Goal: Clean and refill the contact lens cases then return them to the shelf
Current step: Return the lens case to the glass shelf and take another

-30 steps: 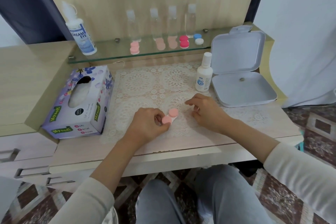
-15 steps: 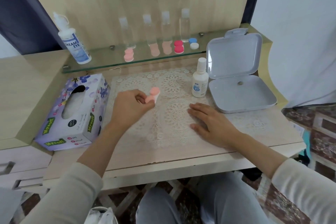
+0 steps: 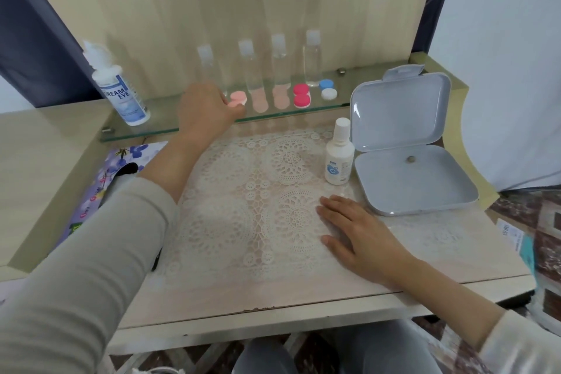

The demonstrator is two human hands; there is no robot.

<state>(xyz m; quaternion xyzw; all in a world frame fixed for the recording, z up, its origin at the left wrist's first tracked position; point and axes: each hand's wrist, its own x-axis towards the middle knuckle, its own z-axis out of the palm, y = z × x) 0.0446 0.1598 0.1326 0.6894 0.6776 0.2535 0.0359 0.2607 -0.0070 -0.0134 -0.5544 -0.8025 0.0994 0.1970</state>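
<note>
Two hands | left hand (image 3: 206, 112) pinches pink lens case (image 3: 237, 99) at glass shelf (image 3: 165, 123) | right hand (image 3: 361, 234) spread flat on lace mat (image 3: 243, 206)

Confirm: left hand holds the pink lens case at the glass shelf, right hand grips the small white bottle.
Wrong: the head view shows the right hand lying flat on the lace mat, apart from the small white bottle. The rest stands.

— Where's the left hand (image 3: 206, 111)?
— Arm stretched forward, sleeve ending mid-forearm. The fingers are curled and seem to pinch the pink lens case (image 3: 237, 99), but the fingertips are hidden.
— And the right hand (image 3: 359, 234)?
— Palm down, fingers straight, slightly spread.
</note>
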